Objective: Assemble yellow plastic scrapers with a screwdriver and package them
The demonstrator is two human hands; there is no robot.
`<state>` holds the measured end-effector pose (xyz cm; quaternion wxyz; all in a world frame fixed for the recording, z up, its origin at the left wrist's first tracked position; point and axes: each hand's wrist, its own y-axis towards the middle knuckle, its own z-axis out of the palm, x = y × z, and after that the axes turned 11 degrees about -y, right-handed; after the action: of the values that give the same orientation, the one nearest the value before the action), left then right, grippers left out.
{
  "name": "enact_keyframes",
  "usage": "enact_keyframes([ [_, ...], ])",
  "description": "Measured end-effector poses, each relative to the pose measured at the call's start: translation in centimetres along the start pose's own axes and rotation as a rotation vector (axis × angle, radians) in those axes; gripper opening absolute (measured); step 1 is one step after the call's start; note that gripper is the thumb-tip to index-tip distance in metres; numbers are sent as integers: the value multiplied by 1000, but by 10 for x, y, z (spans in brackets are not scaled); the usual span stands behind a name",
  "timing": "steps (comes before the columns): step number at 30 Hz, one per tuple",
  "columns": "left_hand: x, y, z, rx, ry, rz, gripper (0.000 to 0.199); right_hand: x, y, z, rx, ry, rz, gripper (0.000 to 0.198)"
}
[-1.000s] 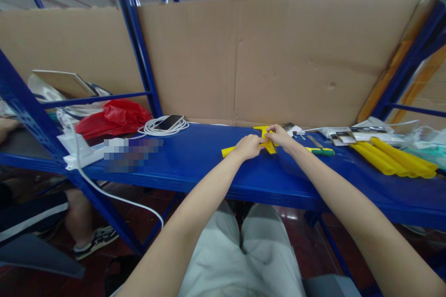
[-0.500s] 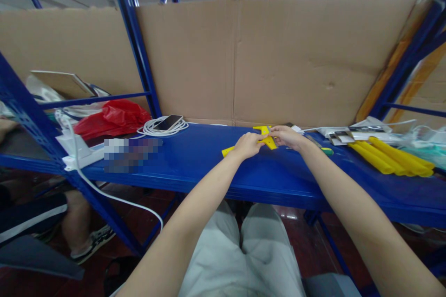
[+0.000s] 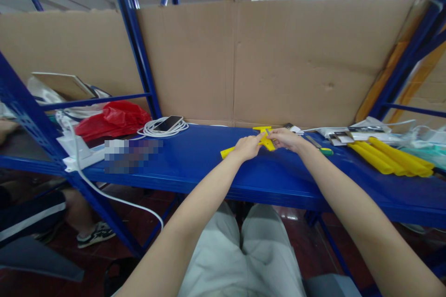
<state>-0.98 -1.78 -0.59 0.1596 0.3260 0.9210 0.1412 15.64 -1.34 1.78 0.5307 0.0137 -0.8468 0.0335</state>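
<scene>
A yellow plastic tool (image 3: 267, 144) with a flared, T-like head and a tube-like handle lies over the blue shelf, its exact kind unclear. My left hand (image 3: 246, 147) is closed round its handle, whose yellow end pokes out to the left, and the index finger reaches onto the head. At the head's right side, my right hand (image 3: 286, 138) has thumb and fingers pinched together; whether a small part is between them is too small to tell. Just right of that hand lies a tool with a green and yellow handle (image 3: 326, 151).
Several yellow tubes (image 3: 392, 158) lie at the right beside packaged items (image 3: 369, 131). Leftward are a phone (image 3: 169, 123) on a coiled white cable (image 3: 148, 127), and a red plastic bag (image 3: 116, 118). Cardboard (image 3: 278, 60) walls the back. Another person's leg shows at lower left.
The yellow tool's head has turned slightly between my hands. My left index finger has stretched out onto it. The other person's foot has shifted a little.
</scene>
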Motion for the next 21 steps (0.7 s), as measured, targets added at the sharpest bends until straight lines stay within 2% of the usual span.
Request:
enact_keyframes([
  [6, -2, 0, -3, -21, -17, -10, 51, -1, -1, -4, 44, 60, -32, 6],
  [10, -3, 0, -4, -65, -57, -9, 52, -3, 0, -18, 95, 20, -80, 8],
  [12, -2, 0, -5, -117, -92, -18, 53, -9, 3, -30, -1, -86, -74, 10],
  [13, -2, 0, -6, -148, -117, -22, 54, -13, 5, -38, -105, -184, -53, 10],
  [15, -2, 1, -9, -219, -189, -24, 55, -25, 11, -57, -371, -494, 51, 16],
  [17, -1, 2, -12, -298, -288, -26, 55, -42, 16, -77, -553, -828, 117, 24],
  [19, 0, 5, -15, -377, -406, -39, 53, -62, 22, -96, -587, -991, 216, 31],
  [21, 2, 8, -19, -445, -537, -58, 49, -81, 28, -110, -582, -1072, 246, 34],
])
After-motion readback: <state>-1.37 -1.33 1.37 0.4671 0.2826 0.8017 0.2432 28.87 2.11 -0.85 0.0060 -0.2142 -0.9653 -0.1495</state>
